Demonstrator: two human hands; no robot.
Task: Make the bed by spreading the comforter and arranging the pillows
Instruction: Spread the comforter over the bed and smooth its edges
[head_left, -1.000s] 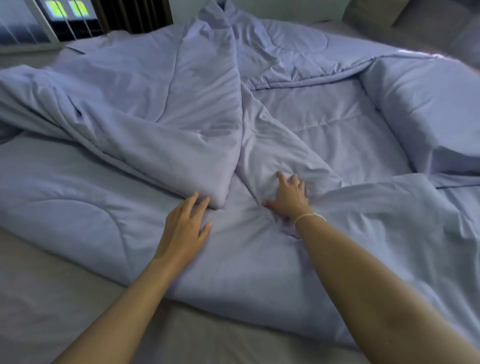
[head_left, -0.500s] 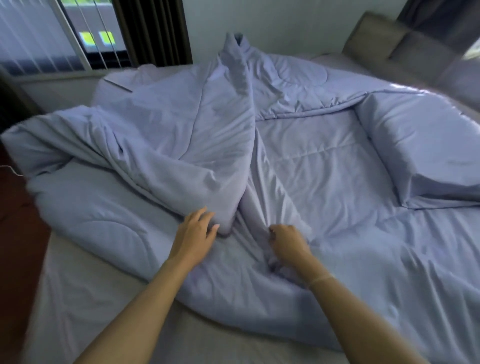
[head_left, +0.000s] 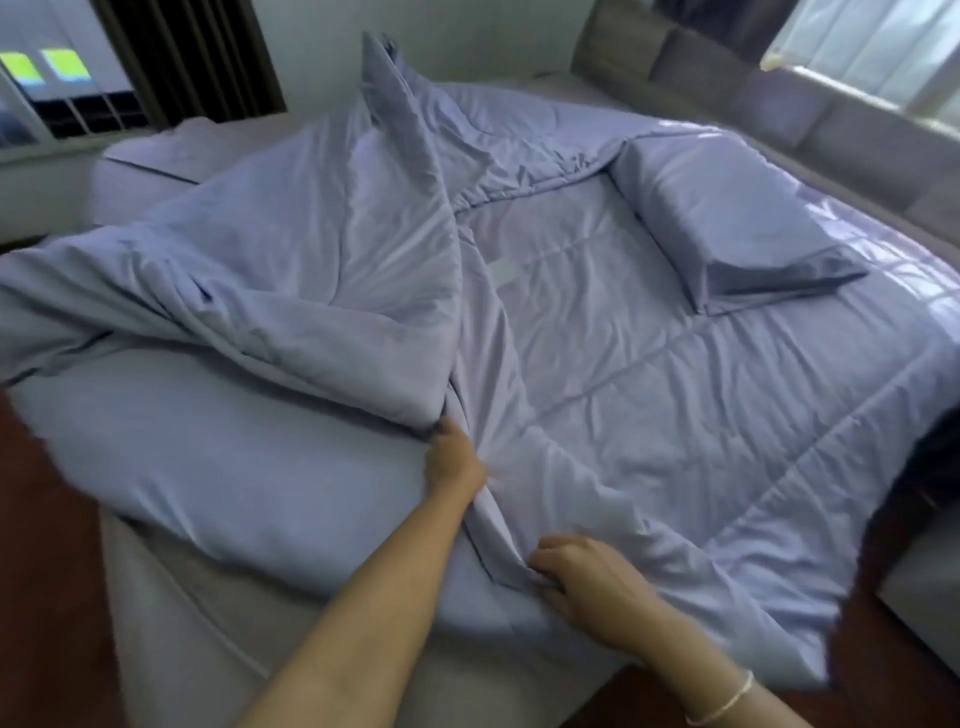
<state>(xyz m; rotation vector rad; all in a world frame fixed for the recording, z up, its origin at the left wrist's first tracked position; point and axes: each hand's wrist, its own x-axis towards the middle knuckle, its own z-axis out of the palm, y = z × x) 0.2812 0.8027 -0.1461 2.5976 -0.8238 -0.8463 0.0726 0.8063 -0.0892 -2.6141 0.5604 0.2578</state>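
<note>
Bed (head_left: 171, 597) carries the comforter (head_left: 623, 395), which lies bunched across it, one large fold doubled over on the left half and a pillow (head_left: 727, 234) resting far right near the headboard. Your left hand (head_left: 452, 462) reaches under the folded flap, fingers hidden, so its grip cannot be judged. Your right hand (head_left: 587, 582) is closed on the near edge seam, likely to draw the layer flat. Compared with half a second earlier, your right hand has pulled back toward you with the fabric.
</note>
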